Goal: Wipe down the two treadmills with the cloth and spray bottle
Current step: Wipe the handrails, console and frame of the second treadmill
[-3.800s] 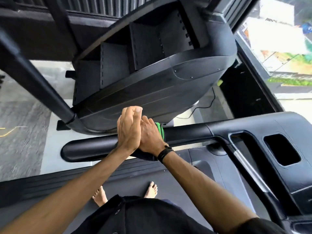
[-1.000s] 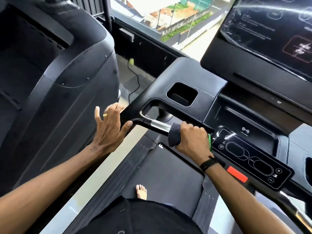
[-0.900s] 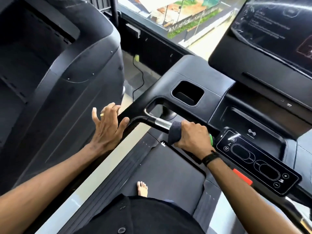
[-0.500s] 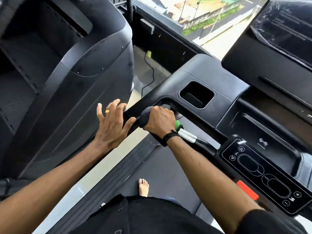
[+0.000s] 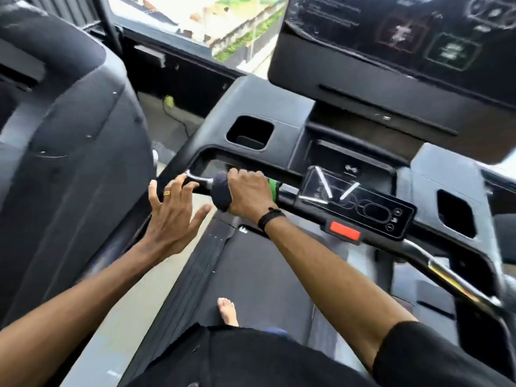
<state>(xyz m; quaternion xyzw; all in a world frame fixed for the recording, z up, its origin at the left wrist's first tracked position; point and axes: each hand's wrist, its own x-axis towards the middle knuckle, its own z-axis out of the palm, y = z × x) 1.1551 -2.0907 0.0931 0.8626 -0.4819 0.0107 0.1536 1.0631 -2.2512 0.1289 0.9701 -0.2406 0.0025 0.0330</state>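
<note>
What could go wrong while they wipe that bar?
1. The right hand, gripping the cloth round the handlebar, is close to the control panel and red button; a long stroke might press something.
2. The bare foot stands on the belt, risky if it starts.

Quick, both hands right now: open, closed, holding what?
Left hand: open, fingers spread, holding nothing.
Right hand: closed around the cloth, wrapped on the treadmill handlebar.
</note>
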